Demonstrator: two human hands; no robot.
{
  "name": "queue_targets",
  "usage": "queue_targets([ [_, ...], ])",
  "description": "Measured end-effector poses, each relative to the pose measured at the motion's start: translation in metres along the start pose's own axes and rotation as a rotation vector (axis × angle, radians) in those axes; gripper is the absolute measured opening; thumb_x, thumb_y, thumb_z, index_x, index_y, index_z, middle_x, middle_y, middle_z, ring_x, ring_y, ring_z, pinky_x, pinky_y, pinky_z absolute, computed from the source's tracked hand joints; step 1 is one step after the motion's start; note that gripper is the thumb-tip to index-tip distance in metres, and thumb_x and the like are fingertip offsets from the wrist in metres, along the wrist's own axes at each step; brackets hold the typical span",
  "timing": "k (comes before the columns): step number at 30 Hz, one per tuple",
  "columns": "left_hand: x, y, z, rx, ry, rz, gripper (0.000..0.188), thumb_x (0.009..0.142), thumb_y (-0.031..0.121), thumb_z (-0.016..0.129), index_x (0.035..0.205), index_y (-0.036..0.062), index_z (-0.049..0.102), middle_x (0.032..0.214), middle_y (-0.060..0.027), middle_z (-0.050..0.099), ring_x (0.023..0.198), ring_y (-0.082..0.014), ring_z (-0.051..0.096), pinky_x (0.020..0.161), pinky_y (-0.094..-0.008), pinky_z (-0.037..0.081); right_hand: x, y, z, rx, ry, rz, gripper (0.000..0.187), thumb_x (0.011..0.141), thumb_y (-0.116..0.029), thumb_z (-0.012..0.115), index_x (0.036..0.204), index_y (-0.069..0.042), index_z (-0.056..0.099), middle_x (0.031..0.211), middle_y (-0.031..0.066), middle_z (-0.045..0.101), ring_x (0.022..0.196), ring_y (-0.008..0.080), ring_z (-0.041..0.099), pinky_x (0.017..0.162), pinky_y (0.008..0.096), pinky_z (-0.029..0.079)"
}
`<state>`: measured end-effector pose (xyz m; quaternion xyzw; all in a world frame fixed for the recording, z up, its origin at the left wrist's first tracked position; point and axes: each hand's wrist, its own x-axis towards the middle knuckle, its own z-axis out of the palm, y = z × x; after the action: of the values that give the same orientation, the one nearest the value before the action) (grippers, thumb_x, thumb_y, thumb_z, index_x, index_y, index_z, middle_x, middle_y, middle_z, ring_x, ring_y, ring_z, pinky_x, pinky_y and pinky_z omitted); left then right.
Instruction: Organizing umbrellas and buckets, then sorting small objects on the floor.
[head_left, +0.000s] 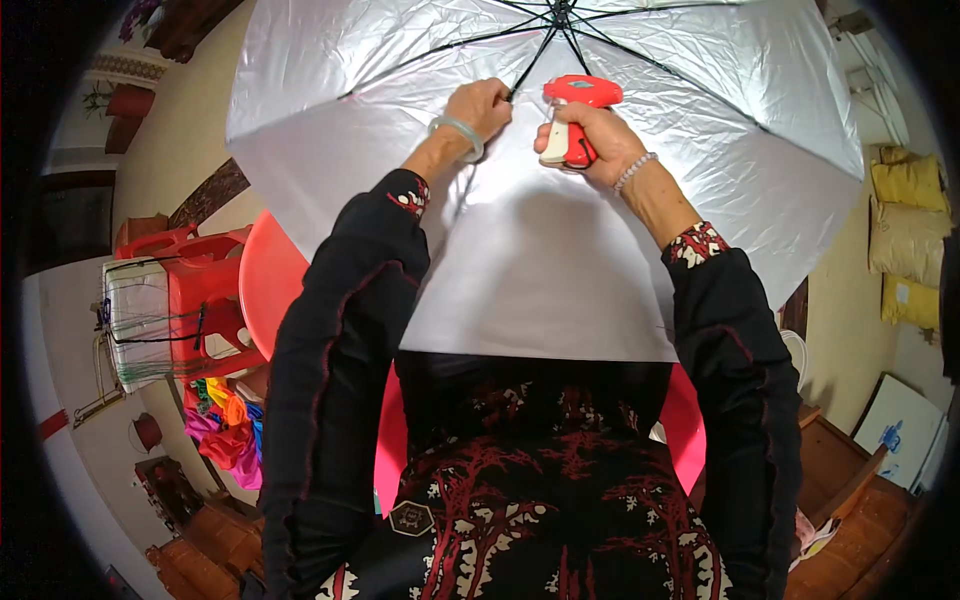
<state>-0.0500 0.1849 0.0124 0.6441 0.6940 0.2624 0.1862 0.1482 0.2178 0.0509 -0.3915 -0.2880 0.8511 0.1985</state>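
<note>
An opened umbrella (pixel 540 290) spreads before me, its silver inner side facing up and its dark ribs (pixel 440 48) meeting at the hub at the top. My left hand (pixel 482 108), with a pale bangle at its wrist, has its fingers curled closed at one of the umbrella's ribs; their tips are partly hidden. A red and white tagging gun (pixel 582 92) is gripped by its handle in my right hand (pixel 605 140). The gun is held over the silver cloth, a little right of that rib. Whether its tip touches the cloth I cannot tell.
Left of the umbrella are a round red table (pixel 268 285) and red plastic stools (pixel 205 300), with a white block (pixel 140 315) strung with cords. Bright coloured cloth (pixel 228 430) lies below. Yellow sacks (pixel 908 240) line the right wall, near wooden furniture (pixel 850 500).
</note>
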Motion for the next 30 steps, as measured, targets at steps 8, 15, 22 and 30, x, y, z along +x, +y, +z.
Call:
queue_targets([
  [8, 0.021, -0.004, -0.031, 0.528, 0.304, 0.029, 0.026, 0.076, 0.022, 0.056, 0.091, 0.0007, 0.061, 0.080, -0.0186, 0.063, 0.076, -0.0308, 0.061, 0.071, -0.0369, 0.047, -0.007, 0.002, -0.005, 0.077, 0.106, -0.169, 0.029, 0.080, -0.011, 0.053, 0.106, -0.001, 0.045, 0.088, 0.0169, 0.060, 0.076, 0.0281, 0.063, 0.066, 0.0404, 0.054],
  [15, -0.009, 0.013, 0.008, -0.150, -0.009, -0.145, 0.030, 0.076, 0.026, 0.062, 0.091, 0.0005, 0.063, 0.074, -0.0113, 0.063, 0.067, -0.0167, 0.059, 0.063, -0.0282, 0.047, 0.006, 0.024, 0.007, 0.117, 0.071, -0.120, 0.029, 0.081, -0.010, 0.053, 0.105, 0.002, 0.044, 0.087, 0.0176, 0.060, 0.076, 0.0289, 0.063, 0.067, 0.0395, 0.054],
  [22, -0.012, 0.014, 0.013, -0.267, 0.022, -0.189, 0.029, 0.076, 0.025, 0.064, 0.090, -0.0006, 0.062, 0.073, -0.0063, 0.063, 0.063, -0.0110, 0.056, 0.058, -0.0241, 0.046, 0.010, 0.030, 0.016, 0.155, 0.062, -0.087, 0.027, 0.081, -0.010, 0.053, 0.105, 0.002, 0.045, 0.086, 0.0179, 0.060, 0.075, 0.0289, 0.063, 0.067, 0.0395, 0.054],
  [30, -0.015, 0.009, 0.016, -0.328, 0.040, -0.190, 0.030, 0.075, 0.026, 0.063, 0.090, -0.0001, 0.063, 0.074, -0.0081, 0.064, 0.066, -0.0154, 0.058, 0.061, -0.0268, 0.047, 0.011, 0.031, 0.020, 0.149, 0.046, -0.070, 0.026, 0.081, -0.009, 0.051, 0.104, 0.002, 0.044, 0.085, 0.0182, 0.060, 0.074, 0.0291, 0.063, 0.067, 0.0392, 0.054],
])
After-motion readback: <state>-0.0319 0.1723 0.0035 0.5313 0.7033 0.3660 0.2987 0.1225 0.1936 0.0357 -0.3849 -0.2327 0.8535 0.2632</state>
